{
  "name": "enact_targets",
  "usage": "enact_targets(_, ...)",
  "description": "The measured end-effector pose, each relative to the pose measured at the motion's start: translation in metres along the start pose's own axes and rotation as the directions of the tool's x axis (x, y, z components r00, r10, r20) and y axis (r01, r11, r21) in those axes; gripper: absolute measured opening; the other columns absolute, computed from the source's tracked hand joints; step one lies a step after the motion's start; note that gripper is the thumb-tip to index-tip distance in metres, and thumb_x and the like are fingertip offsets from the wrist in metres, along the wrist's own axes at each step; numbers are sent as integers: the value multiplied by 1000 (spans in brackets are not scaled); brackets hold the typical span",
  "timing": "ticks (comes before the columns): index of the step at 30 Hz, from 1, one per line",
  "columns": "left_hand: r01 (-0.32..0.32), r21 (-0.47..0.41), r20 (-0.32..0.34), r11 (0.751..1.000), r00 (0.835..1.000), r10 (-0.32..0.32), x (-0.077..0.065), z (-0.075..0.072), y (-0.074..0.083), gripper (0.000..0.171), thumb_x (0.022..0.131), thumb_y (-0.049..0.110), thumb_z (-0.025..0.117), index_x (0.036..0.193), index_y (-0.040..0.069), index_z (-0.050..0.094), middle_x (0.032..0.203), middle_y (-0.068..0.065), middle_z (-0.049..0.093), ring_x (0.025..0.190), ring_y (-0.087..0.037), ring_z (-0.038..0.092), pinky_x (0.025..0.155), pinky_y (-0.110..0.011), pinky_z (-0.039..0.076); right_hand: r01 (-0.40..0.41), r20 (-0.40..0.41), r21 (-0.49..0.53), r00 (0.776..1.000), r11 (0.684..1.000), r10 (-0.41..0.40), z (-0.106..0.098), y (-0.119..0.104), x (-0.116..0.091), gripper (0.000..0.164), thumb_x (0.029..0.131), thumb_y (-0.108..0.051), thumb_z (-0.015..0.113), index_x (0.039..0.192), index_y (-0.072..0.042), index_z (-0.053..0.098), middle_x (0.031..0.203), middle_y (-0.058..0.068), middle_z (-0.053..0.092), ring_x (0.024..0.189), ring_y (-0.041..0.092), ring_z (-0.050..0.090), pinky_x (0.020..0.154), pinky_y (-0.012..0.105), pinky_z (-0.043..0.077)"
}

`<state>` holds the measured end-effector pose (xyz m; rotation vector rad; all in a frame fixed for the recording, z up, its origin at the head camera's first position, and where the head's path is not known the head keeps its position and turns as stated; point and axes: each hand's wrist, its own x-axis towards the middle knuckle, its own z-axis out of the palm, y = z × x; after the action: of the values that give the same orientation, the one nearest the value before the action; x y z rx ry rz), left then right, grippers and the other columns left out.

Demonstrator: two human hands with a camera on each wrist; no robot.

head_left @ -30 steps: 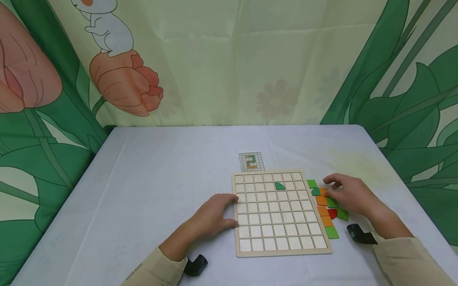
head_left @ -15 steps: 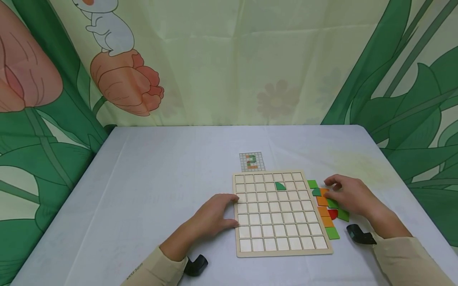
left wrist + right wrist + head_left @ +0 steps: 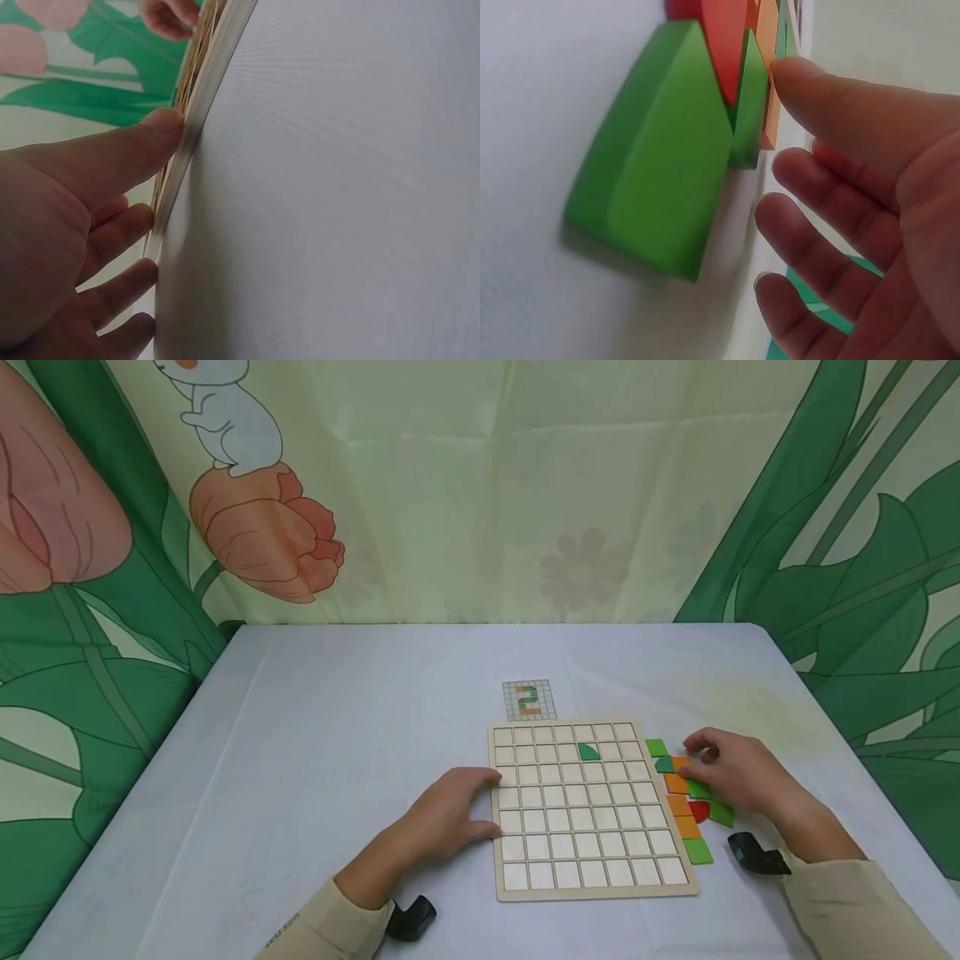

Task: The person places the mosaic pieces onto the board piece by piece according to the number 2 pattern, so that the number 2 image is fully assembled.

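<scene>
A light wooden board (image 3: 592, 893) with a grid of white squares lies on the table. My left hand (image 3: 446, 810) rests its thumb and fingertips on the board's left edge; in the left wrist view the thumb (image 3: 150, 142) presses that rim. One dark green quarter-round tile (image 3: 588, 752) sits in a square of the upper rows. Off the right edge lie several tiles: orange (image 3: 676, 784), light green (image 3: 697, 852), dark green (image 3: 663, 765) and red (image 3: 698, 812). My right hand (image 3: 735, 772) is over them, fingers loosely bent and apart, thumb tip right at an orange tile (image 3: 768, 45).
A small gridded card (image 3: 528, 700) with a coloured pattern like a figure 2 lies just beyond the board. White cloth covers the table (image 3: 337, 710). Behind it hangs a printed curtain (image 3: 465, 510). Black wrist mounts (image 3: 411, 918) sit below both hands.
Both hands keep nearly the same place and pose. The whole head view shifts very slightly; board and tiles stay put.
</scene>
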<state>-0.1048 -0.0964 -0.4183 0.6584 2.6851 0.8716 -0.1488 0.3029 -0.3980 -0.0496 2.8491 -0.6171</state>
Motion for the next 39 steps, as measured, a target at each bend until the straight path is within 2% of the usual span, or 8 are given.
enact_targets(13,-1,5,-8,1000,1000,1,1,0,1,61,84,25,83,136,6,56,135,-6,58,131,-25,48,109,-42,40,-28,1,0,1000,1000,28,-2,5,2,46,89,-25,75,121,5,60,107,26,62,95,39,54,75,45,57)
enact_targets(21,5,0,-8,1000,1000,-5,0,0,1,61,84,24,84,135,6,56,135,-7,57,131,-25,48,109,-42,40,-4,-18,-5,1000,1000,3,-2,5,1,39,90,-21,74,114,6,62,97,17,65,87,32,55,73,42,56)
enact_targets(26,2,3,-3,1000,1000,-2,0,0,1,61,84,25,83,136,5,56,135,-7,58,131,-26,48,109,-42,40,-6,-10,-9,1000,1000,6,-2,2,1,39,90,-20,73,116,6,62,99,20,64,88,34,55,71,41,56)
enact_targets(33,9,3,0,1000,1000,-9,0,0,1,62,84,26,83,137,6,56,135,-6,58,131,-25,48,109,-42,40,-10,1,-26,1000,1000,10,-2,-2,1,44,89,-26,75,118,5,62,100,22,63,89,35,55,70,40,56)
enact_targets(39,6,0,-2,1000,1000,-6,-1,-1,2,61,84,25,83,136,6,56,135,-7,58,131,-25,48,109,-42,40,-1,2,-43,1000,999,1,-3,-5,1,44,89,-25,74,118,6,61,101,23,63,89,36,56,73,44,57)
